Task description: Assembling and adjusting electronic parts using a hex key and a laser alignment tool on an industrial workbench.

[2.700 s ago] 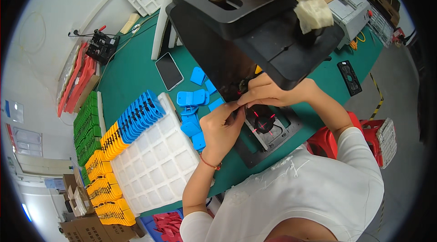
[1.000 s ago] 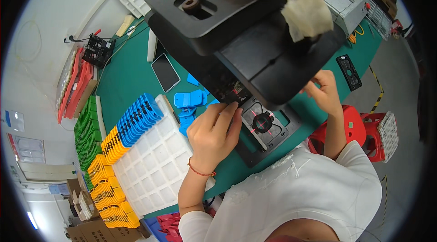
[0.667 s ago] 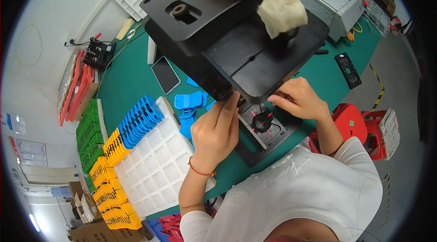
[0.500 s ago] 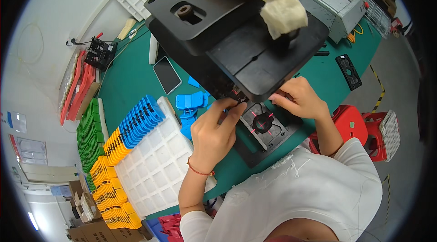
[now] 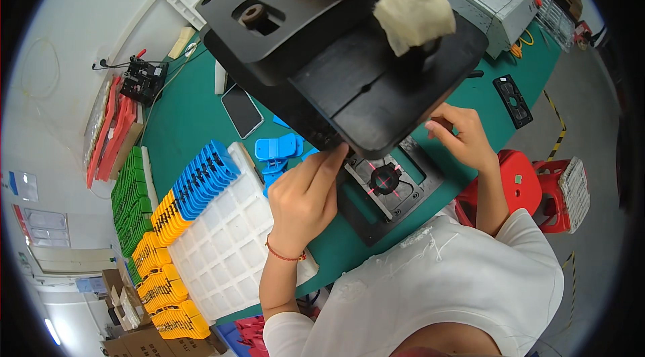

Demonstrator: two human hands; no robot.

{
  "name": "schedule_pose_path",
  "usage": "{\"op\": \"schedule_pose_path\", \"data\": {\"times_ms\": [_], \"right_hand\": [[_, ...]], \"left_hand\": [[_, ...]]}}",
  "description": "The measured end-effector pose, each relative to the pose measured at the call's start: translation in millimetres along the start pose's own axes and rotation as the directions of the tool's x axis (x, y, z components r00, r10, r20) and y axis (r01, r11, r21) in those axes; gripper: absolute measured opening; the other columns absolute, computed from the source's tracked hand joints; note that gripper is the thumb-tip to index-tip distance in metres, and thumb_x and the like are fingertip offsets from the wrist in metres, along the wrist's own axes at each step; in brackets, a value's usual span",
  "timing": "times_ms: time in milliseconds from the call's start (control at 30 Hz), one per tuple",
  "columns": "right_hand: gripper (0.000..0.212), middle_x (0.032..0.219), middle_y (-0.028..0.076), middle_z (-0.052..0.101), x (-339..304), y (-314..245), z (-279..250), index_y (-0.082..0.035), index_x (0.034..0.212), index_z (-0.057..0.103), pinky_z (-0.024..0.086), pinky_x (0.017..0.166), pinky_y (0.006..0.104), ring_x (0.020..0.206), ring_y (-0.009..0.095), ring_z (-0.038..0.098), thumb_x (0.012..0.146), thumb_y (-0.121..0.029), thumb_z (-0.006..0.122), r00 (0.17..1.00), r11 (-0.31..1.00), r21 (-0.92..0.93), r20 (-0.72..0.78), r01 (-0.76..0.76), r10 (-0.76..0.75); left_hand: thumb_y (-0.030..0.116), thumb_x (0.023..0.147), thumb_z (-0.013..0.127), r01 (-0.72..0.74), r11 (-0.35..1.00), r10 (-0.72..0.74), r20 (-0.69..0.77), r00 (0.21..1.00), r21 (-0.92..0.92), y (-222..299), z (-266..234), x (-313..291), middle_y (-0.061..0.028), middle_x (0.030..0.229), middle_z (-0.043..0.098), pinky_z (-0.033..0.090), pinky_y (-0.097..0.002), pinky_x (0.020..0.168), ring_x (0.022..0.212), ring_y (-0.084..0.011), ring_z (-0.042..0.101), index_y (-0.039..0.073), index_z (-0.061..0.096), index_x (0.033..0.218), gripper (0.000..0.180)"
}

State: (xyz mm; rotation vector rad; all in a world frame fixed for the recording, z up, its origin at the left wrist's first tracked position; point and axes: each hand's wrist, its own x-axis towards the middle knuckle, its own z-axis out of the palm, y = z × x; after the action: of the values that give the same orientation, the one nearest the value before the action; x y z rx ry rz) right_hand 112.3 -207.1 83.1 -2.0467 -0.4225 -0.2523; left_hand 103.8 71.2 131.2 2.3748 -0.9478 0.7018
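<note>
2 hands curled: left hand (image 5: 304, 197) at black machine head (image 5: 336, 65), right hand (image 5: 466, 139) near; cannot tell if grasping.

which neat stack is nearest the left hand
The blue stack, at the white tray's upper end; yellow stacks and green stacks sit farther from the left hand.

Machine head (image 5: 322, 68) over worktable (image 5: 181, 122), above near part of fixture plate's far end. Fixture plate (image 5: 368, 231) on worktable, round part (image 5: 385, 179) on it. Left hand (image 5: 302, 199) at fixture's left, right hand (image 5: 467, 137) at right. Farther left: loose plastic pieces (image 5: 277, 149), then grid tray (image 5: 232, 243); smartphone (image 5: 242, 112) behind pieces. Stool (image 5: 516, 186) right of worktable.
</note>
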Motion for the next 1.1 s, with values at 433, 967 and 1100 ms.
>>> {"op": "schedule_pose_path", "data": {"times_ms": [433, 967, 1100], "right_hand": [[0.012, 0.073, 0.007, 0.062, -4, 6, 2, -0.002, 0.096, 0.062, 0.046, 0.054, 0.0242, 0.061, 0.013, 0.062, 0.086, -0.007, 0.057, 0.999, 1.000, -0.013, -0.052, -0.014, 0.013], [0.012, 0.069, 0.007, 0.061, -7, 10, 0, -0.002, 0.097, 0.061, 0.045, 0.054, 0.0247, 0.061, 0.014, 0.062, 0.086, -0.007, 0.057, 0.997, 0.999, -0.024, -0.067, -0.039, 0.037], [0.012, 0.069, 0.007, 0.061, -8, 11, -1, -0.002, 0.097, 0.061, 0.045, 0.054, 0.0248, 0.060, 0.014, 0.061, 0.086, -0.007, 0.057, 0.996, 0.999, -0.021, -0.078, -0.049, 0.047]], "left_hand": [[-0.011, 0.062, 0.063, 0.014, 0.999, -0.011, -0.061, 0.998, 0.040, 3, 7, 3, -0.0058, 0.079, 0.059, 0.044, -0.0250, 0.049, 0.056, -0.0160, 0.056, 0.005, 0.070, 0.082, 0.027], [-0.015, 0.065, 0.060, 0.071, 0.995, -0.074, -0.047, 0.996, -0.068, -9, 20, -5, -0.0071, 0.088, 0.065, 0.048, -0.0240, 0.055, 0.065, -0.0179, 0.062, 0.007, 0.069, 0.089, 0.034], [-0.016, 0.064, 0.060, -0.021, 0.997, 0.020, -0.004, 1.000, -0.074, -9, 13, -4, -0.0076, 0.091, 0.064, 0.048, -0.0229, 0.053, 0.063, -0.0161, 0.061, 0.008, 0.071, 0.090, 0.037]]}}
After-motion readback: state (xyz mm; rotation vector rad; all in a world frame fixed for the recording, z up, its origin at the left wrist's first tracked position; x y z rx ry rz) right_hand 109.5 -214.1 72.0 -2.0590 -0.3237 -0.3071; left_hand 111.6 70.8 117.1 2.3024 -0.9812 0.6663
